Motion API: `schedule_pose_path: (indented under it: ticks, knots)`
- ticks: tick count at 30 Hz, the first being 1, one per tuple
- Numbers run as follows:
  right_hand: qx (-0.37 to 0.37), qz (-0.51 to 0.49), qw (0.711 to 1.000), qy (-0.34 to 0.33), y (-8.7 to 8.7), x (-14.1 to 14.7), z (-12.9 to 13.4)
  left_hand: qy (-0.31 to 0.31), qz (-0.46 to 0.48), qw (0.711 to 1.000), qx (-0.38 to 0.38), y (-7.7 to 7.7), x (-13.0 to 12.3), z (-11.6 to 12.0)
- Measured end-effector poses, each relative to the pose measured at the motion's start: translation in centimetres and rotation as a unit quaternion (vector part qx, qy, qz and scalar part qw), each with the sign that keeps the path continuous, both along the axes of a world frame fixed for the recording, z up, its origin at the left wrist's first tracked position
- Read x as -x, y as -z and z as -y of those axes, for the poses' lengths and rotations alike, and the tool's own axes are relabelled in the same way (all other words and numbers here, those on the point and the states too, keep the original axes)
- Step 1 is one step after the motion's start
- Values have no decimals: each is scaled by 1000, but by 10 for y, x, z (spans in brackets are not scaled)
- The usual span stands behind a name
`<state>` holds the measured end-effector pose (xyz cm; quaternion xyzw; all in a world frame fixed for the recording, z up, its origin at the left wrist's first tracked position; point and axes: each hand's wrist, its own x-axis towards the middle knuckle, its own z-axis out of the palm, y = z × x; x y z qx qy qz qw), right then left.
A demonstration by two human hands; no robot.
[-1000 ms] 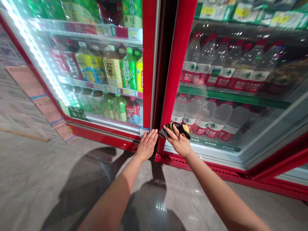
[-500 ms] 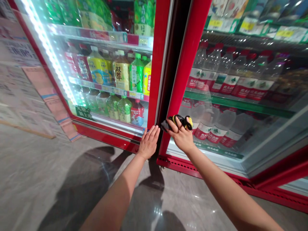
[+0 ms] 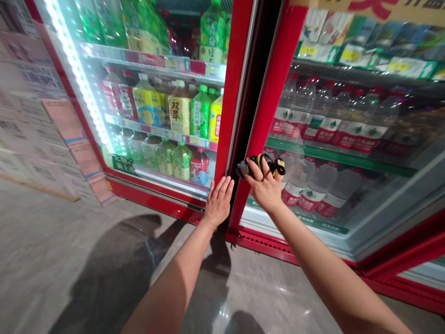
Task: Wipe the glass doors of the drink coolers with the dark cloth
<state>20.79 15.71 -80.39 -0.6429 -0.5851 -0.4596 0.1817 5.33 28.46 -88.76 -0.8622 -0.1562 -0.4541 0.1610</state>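
Note:
My left hand (image 3: 219, 202) lies with its fingers stretched out against the lower right corner of the left drinks fridge's red frame (image 3: 233, 106). It holds nothing. To its right, my right hand (image 3: 267, 191) has its fingers wrapped round a crumpled black, grey and yellow bundle (image 3: 243, 169); its exact kind cannot be made out. This bundle is at the lower left of the right drinks fridge (image 3: 268, 83), by the red frame and glass. My fingers cover part of it. A dark narrow gap runs between the two fridges, next to both hands.
Green and yellow drink bottles (image 3: 181, 160) stand on lit shelves in the left fridge. Red-capped water bottles (image 3: 327, 125) fill shelves in the right one. Stacked cartons (image 3: 59, 120) line the left side. Grey floor (image 3: 114, 260) with shadows lies below.
The view has tilted up slightly, so the fridge contents sit lower in the picture. Both hands stay close to the same places, and my right hand keeps hold of the bundle.

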Motion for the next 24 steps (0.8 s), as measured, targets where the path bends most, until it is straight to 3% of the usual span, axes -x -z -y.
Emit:
schedule_pose_path:
  ticks: [2,4,7,10,12,14,16,18,21,24]
  knots:
    - [-1,4,1000,11,15,1,4,2,4,1000,4,-1,-1,1]
    - [21,22,1000,1,44,-1,13,5,3,1000,5,-1,-1,2]
    - [88,75,992,-55,74,-10,28,12,-3,1000,-2,0,-3,3]
    - [93,84,991,-55,59,-19,33,14,0,1000,-7,-2,-9,7]
    - [40,51,998,-15,38,-24,35,18,5,1000,0,-4,-14,9]
    - [-8,14,1000,26,29,-27,39,24,10,1000,8,-5,-18,10]
    - [-19,-10,998,54,40,-27,47,24,15,1000,8,-5,-20,11]
    - [5,-15,998,54,67,-24,54,23,15,1000,1,-5,-19,10]
    - [82,34,996,-19,98,-17,51,20,8,1000,-8,-5,-19,11]
    - [84,81,990,-75,89,-16,37,18,18,1000,-10,-7,-21,13]
